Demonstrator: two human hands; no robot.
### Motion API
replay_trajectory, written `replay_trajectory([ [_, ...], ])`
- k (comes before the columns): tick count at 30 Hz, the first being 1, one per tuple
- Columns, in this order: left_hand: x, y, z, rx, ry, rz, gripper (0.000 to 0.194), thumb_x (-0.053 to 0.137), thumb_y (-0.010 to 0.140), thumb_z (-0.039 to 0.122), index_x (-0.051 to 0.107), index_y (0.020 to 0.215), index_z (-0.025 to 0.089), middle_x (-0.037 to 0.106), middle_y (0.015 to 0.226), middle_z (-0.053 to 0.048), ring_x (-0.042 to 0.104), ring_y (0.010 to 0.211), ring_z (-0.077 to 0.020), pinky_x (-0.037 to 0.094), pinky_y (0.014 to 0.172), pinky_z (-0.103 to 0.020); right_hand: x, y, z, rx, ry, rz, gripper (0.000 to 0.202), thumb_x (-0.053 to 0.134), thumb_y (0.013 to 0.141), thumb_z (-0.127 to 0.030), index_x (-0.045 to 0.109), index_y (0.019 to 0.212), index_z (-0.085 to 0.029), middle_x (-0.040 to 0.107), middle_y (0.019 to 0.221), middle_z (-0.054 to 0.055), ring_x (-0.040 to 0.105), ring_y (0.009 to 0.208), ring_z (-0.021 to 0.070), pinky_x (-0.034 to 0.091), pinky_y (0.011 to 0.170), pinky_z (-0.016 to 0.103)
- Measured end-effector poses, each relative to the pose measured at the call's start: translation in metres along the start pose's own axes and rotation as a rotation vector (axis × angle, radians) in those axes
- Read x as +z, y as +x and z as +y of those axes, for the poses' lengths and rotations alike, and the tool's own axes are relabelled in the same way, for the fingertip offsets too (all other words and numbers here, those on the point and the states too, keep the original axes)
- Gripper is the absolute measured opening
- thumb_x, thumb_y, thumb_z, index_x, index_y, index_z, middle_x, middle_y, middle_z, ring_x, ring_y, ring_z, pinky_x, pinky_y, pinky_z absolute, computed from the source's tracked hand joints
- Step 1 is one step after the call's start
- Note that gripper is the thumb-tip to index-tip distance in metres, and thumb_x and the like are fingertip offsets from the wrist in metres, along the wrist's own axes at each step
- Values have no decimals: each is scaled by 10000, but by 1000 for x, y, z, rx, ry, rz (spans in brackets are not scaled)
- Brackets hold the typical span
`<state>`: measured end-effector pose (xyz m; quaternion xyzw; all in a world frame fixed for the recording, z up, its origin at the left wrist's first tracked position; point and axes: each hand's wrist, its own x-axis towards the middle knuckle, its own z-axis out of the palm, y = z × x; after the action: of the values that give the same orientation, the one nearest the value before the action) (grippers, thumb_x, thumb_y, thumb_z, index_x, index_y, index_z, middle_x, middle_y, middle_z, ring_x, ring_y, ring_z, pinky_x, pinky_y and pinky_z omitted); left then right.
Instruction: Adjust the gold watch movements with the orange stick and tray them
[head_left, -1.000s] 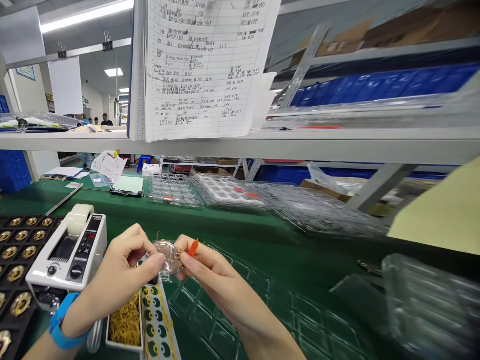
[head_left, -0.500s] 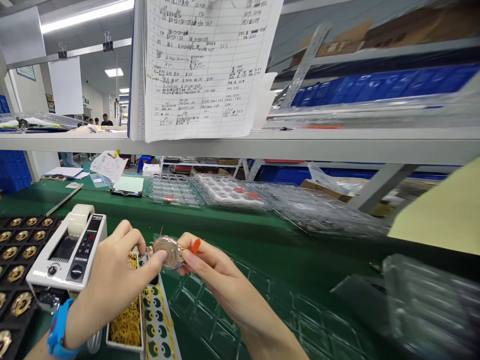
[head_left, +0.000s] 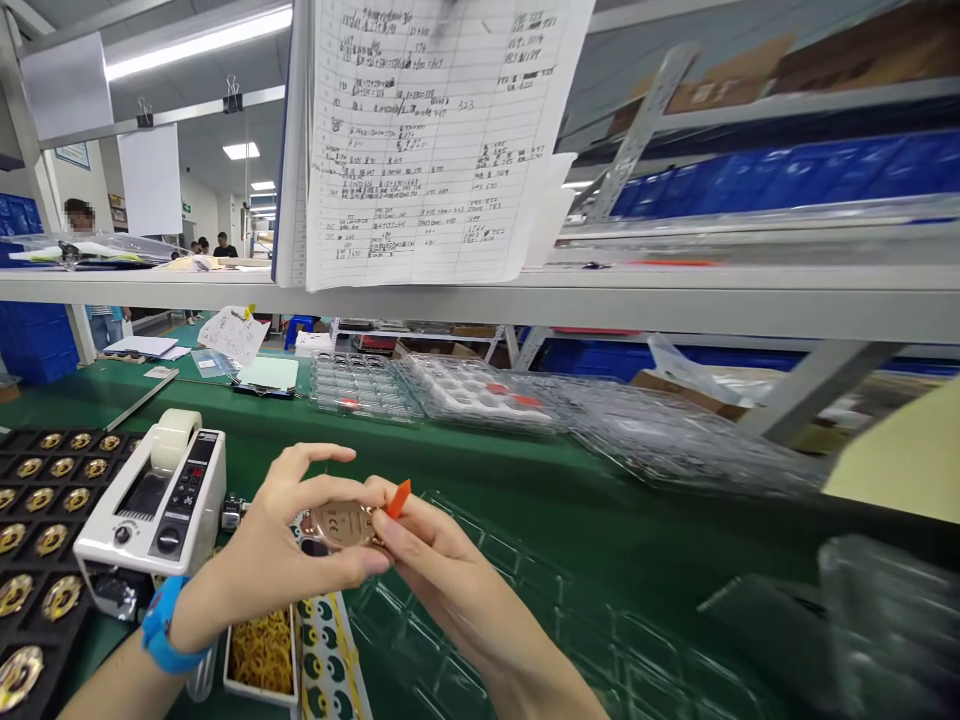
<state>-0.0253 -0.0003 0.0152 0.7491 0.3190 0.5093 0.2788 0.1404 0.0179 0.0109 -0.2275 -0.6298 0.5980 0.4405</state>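
A round rose-gold watch case [head_left: 341, 523], its back with small printed marks facing me, is held up over the bench. My right hand [head_left: 431, 545] pinches its right edge between thumb and fingers. A pointed orange tab [head_left: 399, 499] sticks up from those right fingers. My left hand [head_left: 300, 525], with a blue band on its wrist, curves around the case. Its index finger lies along the top edge and its thumb along the bottom, while the other fingers stand raised. Part of the case's left side is behind the left hand.
A white tape dispenser [head_left: 161, 510] stands left, beside a black tray [head_left: 41, 570] of gold round parts. Below my hands are a box of yellow rubber bands [head_left: 262, 650] and a sticker sheet [head_left: 330, 650]. Clear plastic trays [head_left: 525, 580] lie right; a shelf [head_left: 450, 305] crosses ahead.
My left thumb has left the case's face; the left hand now reaches around its edges with upper fingers raised. The clear film at the case no longer shows. The view has shifted slightly left.
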Motion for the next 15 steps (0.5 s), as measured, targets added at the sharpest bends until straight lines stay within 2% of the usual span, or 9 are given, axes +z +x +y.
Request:
replay_trajectory([
  [5, 2, 8, -7, 26, -69, 21, 314, 775, 704, 135, 715, 1002, 212, 632, 1147, -88, 596, 1134, -271, 475, 978, -405, 2, 8, 12, 103, 163, 19, 442, 735, 739, -610, 712, 940, -218, 661, 815, 52, 604, 737, 195, 498, 697, 312],
  [9, -5, 0, -1, 27, -86, 58, 336, 775, 743, 200, 701, 1071, 185, 673, 1143, -95, 627, 1105, -264, 490, 979, -381, 3, 6, 26, 140, 265, 41, 356, 744, 754, -545, 732, 945, -245, 677, 799, 61, 594, 673, 193, 540, 688, 353],
  [12, -16, -27, 4, -133, -47, 188, 360, 671, 850, 257, 647, 1207, 210, 662, 1241, -89, 609, 1167, -259, 483, 1015, -380, -4, 9, 33, 85, 281, 46, 328, 758, 723, -530, 755, 932, -277, 643, 711, 56, 516, 572, 177, 544, 628, 367],
  [15, -30, -72, 5, -298, 78, 361, 259, 602, 899, 282, 672, 1141, 222, 690, 1193, -86, 629, 1130, -248, 503, 981, -371, -18, 29, 38, 52, 198, 152, 308, 759, 681, -537, 767, 852, -281, 648, 727, 91, 444, 508, 175, 515, 552, 392],
])
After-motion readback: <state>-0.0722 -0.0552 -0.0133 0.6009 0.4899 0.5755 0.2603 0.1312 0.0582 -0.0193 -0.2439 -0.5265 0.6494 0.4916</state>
